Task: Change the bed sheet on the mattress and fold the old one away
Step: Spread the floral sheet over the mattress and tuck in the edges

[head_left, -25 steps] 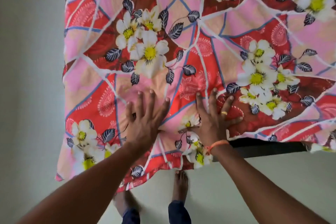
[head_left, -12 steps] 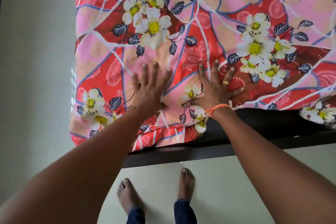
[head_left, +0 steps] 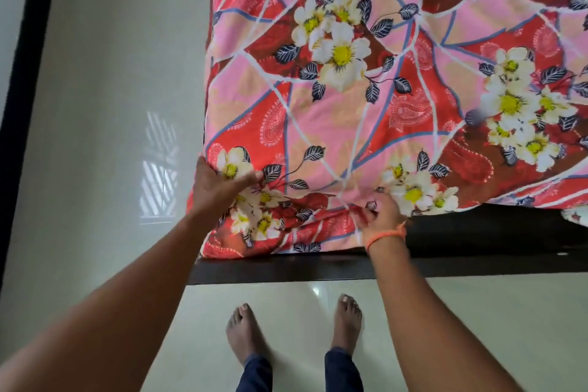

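Note:
A red and pink bed sheet (head_left: pixel 366 111) with white flowers covers the mattress, and its near edge hangs over the dark bed frame (head_left: pixel 461 264). At the sheet's near left corner my left hand (head_left: pixel 216 184) grips the cloth, thumb on top and fingers wrapped round the edge. Further right, my right hand (head_left: pixel 381 219), with an orange band at the wrist, pinches a bunched fold of the sheet's near edge. The mattress itself is hidden under the sheet.
Pale glossy floor tiles (head_left: pixel 111 105) lie left of the bed and under my bare feet (head_left: pixel 296 331). A dark strip (head_left: pixel 22 73) runs along the far left. Another bit of flowered cloth (head_left: pixel 576 216) shows at the right edge.
Both hands were pressing flat on top of the sheet. They have slid back to its near edge, the left one to the corner, and now grip the cloth.

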